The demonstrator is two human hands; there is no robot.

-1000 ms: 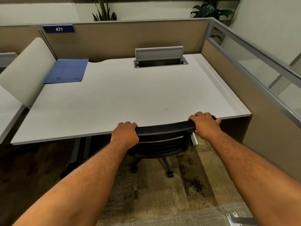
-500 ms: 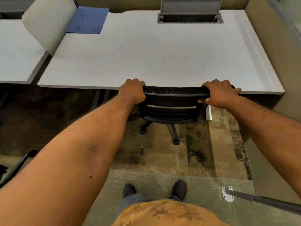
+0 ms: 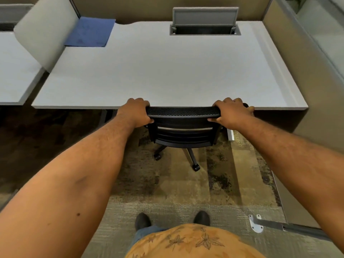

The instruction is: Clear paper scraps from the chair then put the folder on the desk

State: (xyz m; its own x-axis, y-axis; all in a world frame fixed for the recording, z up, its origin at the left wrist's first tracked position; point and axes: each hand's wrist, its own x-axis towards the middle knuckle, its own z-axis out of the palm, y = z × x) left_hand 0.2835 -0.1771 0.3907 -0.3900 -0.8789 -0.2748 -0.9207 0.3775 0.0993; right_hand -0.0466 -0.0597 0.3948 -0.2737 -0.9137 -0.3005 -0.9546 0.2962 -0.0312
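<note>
A black mesh office chair [image 3: 183,125] stands tucked under the front edge of the white desk [image 3: 158,75]. My left hand [image 3: 135,112] grips the left end of its backrest top. My right hand [image 3: 230,112] grips the right end. The seat is hidden beneath the desk, so no paper scraps show. A blue folder [image 3: 90,32] lies flat on the desk's far left corner, well away from both hands.
A grey divider panel [image 3: 46,32] stands at the desk's left, with a neighbouring desk [image 3: 13,71] beyond. An open cable hatch [image 3: 204,28] sits at the back. A tan partition [image 3: 305,71] closes the right side. My shoes [image 3: 142,220] stand on patterned carpet.
The camera has tilted downward, so the desk and chair sit higher in view and my feet and shirt now show. Both hands keep their grip on the backrest.
</note>
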